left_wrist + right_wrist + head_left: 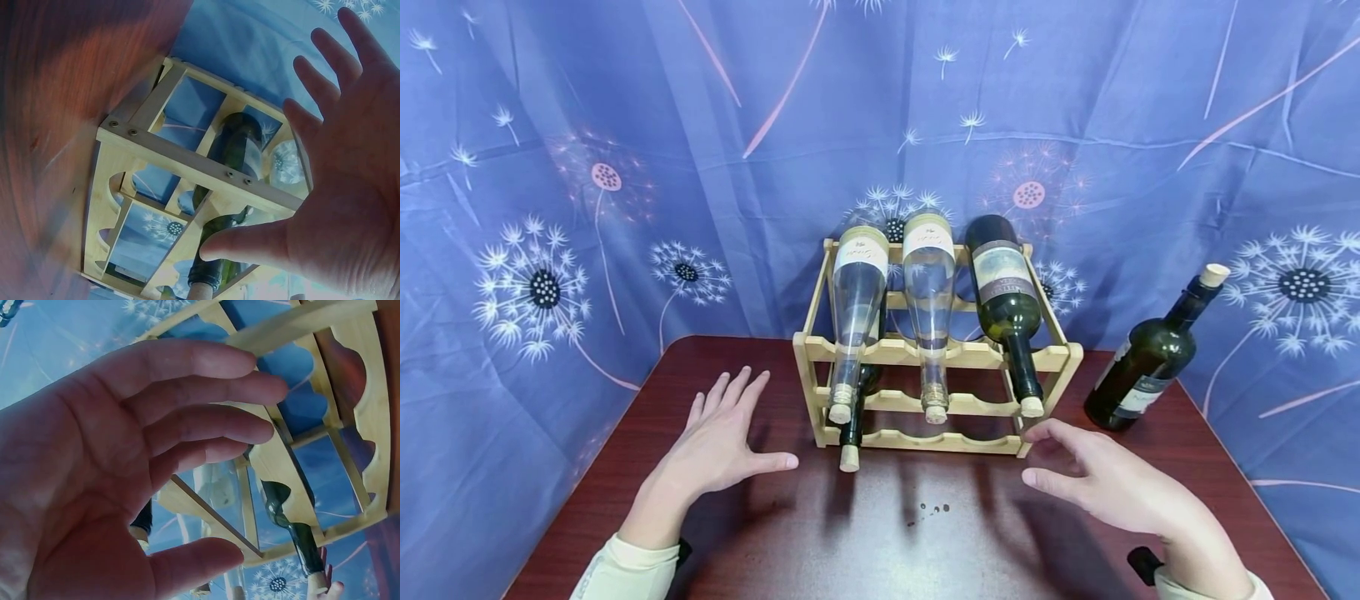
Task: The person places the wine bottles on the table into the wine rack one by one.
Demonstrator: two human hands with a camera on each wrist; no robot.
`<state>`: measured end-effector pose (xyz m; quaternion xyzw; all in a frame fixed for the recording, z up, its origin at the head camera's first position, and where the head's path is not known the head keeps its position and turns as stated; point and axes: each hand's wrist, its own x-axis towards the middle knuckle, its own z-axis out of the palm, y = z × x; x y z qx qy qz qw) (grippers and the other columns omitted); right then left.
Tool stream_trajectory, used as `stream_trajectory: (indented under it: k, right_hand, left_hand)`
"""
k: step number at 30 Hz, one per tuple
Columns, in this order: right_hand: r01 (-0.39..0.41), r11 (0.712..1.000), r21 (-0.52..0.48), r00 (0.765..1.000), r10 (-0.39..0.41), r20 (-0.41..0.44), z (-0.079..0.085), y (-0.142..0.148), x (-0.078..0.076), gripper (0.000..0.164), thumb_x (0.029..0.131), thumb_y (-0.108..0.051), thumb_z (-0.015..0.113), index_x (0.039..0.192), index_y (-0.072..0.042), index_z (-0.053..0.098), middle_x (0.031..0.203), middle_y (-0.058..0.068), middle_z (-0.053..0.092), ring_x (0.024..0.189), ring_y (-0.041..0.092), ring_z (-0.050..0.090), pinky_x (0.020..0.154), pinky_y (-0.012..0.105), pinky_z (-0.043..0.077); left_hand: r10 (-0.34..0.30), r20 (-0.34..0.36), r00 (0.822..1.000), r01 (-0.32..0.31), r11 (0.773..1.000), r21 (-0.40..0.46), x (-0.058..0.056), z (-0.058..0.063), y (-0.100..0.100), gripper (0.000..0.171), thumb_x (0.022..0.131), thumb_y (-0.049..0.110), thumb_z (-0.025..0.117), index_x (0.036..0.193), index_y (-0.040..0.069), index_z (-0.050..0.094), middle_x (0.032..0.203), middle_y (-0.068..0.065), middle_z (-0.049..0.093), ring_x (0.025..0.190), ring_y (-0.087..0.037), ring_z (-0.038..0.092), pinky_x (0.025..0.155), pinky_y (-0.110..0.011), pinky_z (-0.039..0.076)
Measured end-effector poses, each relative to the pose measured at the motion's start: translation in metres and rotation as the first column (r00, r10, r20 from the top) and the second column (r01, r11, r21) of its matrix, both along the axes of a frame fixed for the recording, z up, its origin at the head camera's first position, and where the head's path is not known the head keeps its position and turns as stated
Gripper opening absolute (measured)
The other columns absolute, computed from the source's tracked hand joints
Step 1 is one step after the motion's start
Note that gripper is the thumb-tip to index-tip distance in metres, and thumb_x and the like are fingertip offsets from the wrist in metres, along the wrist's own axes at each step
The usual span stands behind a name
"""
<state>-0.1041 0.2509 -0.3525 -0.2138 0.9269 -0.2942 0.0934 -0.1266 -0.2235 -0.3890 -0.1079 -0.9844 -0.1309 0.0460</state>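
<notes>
Over the left side of the table, my left hand (711, 446) has its fingers spread and holds nothing, just left of the wooden wine rack (966, 357). My right hand (1116, 479) hovers at the rack's front right corner, fingers loosely bent, nothing between them and the thumb. Two clear corked bottles, one on the left (859, 292) and one in the middle (929, 292), lie on the top tier, necks toward me. Beside them lies a dark green wine bottle (1009, 308). Another dark bottle (853, 432) lies lower at the left, its body mostly hidden.
A dark green corked wine bottle (1150, 358) stands upright right of the rack, beyond my right hand. Small dark spots (936, 508) mark the reddish-brown table (880, 550) in front. A blue dandelion-print curtain (775, 167) hangs behind and at both sides.
</notes>
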Motion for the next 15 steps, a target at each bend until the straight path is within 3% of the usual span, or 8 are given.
stream_trajectory:
  k: [10, 15]
  right_hand:
    - [0.063, 0.998, -0.008, 0.997, -0.063, 0.055, 0.004, 0.015, -0.005, 0.048, 0.087, -0.052, 0.063, 0.122, -0.020, 0.054, 0.107, -0.006, 0.065, 0.100, 0.014, 0.063, 0.077, 0.030, 0.051]
    - [0.098, 0.995, -0.002, 0.995, -0.098, 0.029, 0.004, 0.023, -0.008, 0.050, 0.087, -0.051, 0.064, 0.122, -0.017, 0.054, 0.107, -0.003, 0.066, 0.099, 0.015, 0.063, 0.077, 0.032, 0.052]
  left_hand:
    - [0.003, -0.004, 1.000, -0.003, 1.000, 0.008, 0.000, 0.000, -0.001, 0.125, 0.058, 0.084, 0.063, 0.154, 0.018, 0.020, 0.156, -0.017, 0.019, 0.141, -0.044, 0.010, 0.104, -0.069, 0.010]
    - [0.002, -0.006, 1.000, -0.002, 1.000, 0.008, 0.000, 0.000, -0.001, 0.125, 0.057, 0.085, 0.062, 0.154, 0.017, 0.020, 0.156, -0.017, 0.019, 0.141, -0.044, 0.010, 0.103, -0.070, 0.009]
